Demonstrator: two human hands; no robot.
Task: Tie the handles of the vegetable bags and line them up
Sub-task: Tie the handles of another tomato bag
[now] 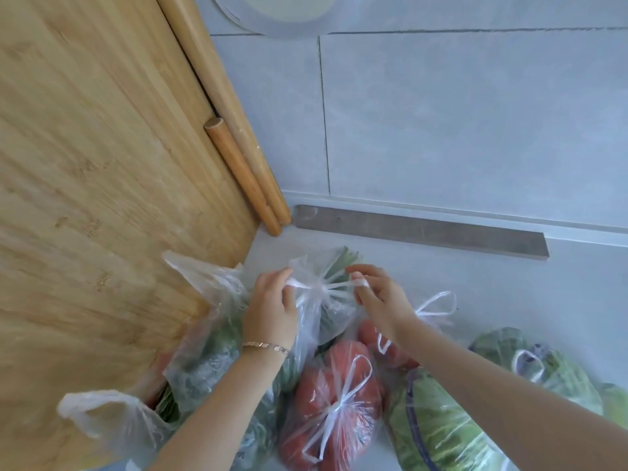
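Note:
A clear plastic bag of long green stalks [326,300] stands on the pale counter. My left hand [272,304] pinches its left handle, and my right hand [377,297] pinches its right handle; the two strands are drawn taut from a knot between the hands. In front lies a tied bag of tomatoes [336,406], with a second tied tomato bag [387,338] partly under my right arm. A tied bag of leafy greens [438,433] lies at the lower right. At the left, two bags of greens [210,355] stand with loose handles [85,413].
A large bamboo cutting board [102,181] leans against the wall at the left, with two wooden rolling pins [244,171] beside it. A grey stone strip [424,232] lies along the tiled wall [458,113]. Another tied green bag [543,365] sits at the far right.

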